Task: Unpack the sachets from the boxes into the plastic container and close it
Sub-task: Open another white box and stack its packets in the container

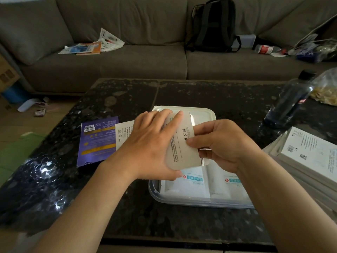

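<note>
We have the box (179,148) held just above the plastic container (182,202), both hands close together on it: our left hand (151,143) spans its printed face with the thumb tucked under the near edge, and our right hand (224,143) pinches its open end. Whether those fingers already have a sachet we cannot tell. The box looks like thin card, light and easy to crush, so we judge it best gripped by its edges. The sachets (191,185) lying flat in the container under our hands look glossy and probably slippery (better drawn out as a bundle). The lid (204,114) lies just beyond our fingers. A purple carton (97,139) sits left of the left hand, a stack of boxes (310,154) right of the right, a bottle (290,105) beyond it. The table (127,99) is dark speckled stone, polished; past it stands a sofa (127,61) bearing a backpack (213,26).
</note>
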A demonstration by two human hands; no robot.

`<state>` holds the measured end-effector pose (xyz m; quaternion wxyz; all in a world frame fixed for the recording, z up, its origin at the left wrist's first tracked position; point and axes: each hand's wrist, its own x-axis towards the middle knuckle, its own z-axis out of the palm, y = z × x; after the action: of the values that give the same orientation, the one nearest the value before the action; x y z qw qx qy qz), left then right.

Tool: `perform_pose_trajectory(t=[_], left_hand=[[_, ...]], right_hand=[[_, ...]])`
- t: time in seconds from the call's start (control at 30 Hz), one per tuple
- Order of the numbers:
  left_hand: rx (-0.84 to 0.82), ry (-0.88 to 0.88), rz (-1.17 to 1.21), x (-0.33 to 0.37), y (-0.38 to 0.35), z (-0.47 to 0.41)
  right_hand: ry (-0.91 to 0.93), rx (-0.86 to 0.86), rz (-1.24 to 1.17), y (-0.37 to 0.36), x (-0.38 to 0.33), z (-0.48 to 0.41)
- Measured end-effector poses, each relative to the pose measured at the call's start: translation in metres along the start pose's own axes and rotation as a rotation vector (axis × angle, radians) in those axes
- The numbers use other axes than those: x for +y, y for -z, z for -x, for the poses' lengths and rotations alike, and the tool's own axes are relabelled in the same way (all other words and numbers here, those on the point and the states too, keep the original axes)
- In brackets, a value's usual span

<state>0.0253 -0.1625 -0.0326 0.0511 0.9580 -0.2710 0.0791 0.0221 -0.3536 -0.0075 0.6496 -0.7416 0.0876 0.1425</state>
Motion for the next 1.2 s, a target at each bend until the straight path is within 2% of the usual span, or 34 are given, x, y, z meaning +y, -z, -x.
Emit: perform_pose_trajectory(t=[0.3, 0.47, 0.67, 0.83, 1.07, 1.2], left_hand=[[-0.015, 0.031, 0.015, -0.005, 0.0, 0.0], [-0.028, 0.052, 0.037, -0.008, 0.0, 0.0], [-0.038, 0.053, 0.028, -0.009, 0.001, 0.0], [-0.036, 0.048, 0.024, -0.009, 0.001, 0.001], [-0.047, 0.05, 0.02, -0.009, 0.001, 0.0], [-0.041, 0.053, 0.047, -0.011, 0.001, 0.001]], right_hand=[[0.036, 0.013, -0.059, -0.003, 0.006, -0.003], [0.034, -0.026, -0.136, 0.002, 0.009, -0.007], [-0.006, 0.021, -0.263, 0.003, 0.01, -0.014], [-0.004, -0.004, -0.197, 0.006, 0.007, -0.011], [0.055, 0.047, -0.069, 0.003, 0.004, -0.009], [0.067, 0.092, -0.099, 0.006, 0.0, -0.007]])
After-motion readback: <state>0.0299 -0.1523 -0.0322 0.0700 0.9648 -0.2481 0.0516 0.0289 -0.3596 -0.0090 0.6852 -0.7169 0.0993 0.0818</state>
